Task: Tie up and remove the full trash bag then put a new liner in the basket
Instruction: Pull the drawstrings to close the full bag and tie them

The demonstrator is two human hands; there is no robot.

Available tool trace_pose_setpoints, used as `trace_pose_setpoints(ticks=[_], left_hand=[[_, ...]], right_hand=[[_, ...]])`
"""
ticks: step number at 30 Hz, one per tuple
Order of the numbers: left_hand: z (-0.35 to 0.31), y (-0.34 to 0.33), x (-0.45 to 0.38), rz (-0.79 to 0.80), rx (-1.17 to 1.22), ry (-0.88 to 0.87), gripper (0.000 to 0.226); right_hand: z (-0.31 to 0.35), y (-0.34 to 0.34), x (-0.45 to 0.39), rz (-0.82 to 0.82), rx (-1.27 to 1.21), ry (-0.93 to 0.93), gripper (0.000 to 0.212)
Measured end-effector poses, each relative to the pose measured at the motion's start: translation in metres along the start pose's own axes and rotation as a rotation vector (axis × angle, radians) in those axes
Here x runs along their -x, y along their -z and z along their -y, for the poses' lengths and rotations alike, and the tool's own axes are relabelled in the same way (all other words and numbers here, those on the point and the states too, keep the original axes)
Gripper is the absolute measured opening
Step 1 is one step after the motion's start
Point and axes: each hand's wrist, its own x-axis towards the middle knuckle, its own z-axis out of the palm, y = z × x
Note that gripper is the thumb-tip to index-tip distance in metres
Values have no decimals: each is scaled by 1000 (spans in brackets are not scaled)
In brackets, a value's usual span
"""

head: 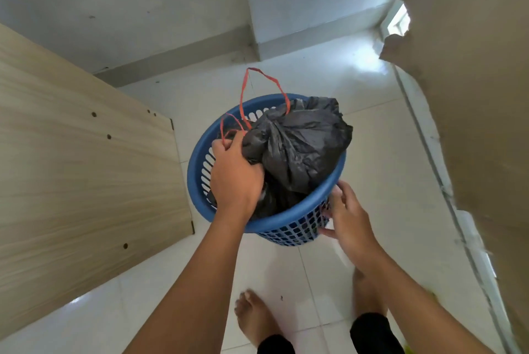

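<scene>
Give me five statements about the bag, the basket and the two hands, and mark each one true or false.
1. The trash bag is black. True.
2. The basket is red. False: it is blue; only the drawstring is red.
3. The left hand grips the bag and its drawstring. True.
4. The right hand is inside the basket. False: it rests against the outer wall, just under the rim.
5. The bag lies on the floor beside the basket. False: it sits in the basket.
</scene>
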Motion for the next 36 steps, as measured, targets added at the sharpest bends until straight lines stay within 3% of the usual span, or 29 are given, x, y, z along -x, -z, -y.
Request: trace_pose_setpoints(ticks=[6, 9, 13, 21, 36], left_hand=[[-14, 19, -13, 14, -6, -46, 36], [-19, 22, -17, 18, 35, -49, 30], [-26, 24, -18, -14, 60, -95, 35], [-41, 36, -24, 63, 72, -103, 26], [-91, 136, -29, -65, 50, -140, 33]], right_hand=[[30, -6, 7, 208, -69, -71, 60], [40, -11, 13, 214, -246, -86, 58], [51, -26, 16, 167, -286, -47, 58], [61, -41, 21, -15, -250, 13, 30], [66, -30, 21, -41, -243, 7, 21]])
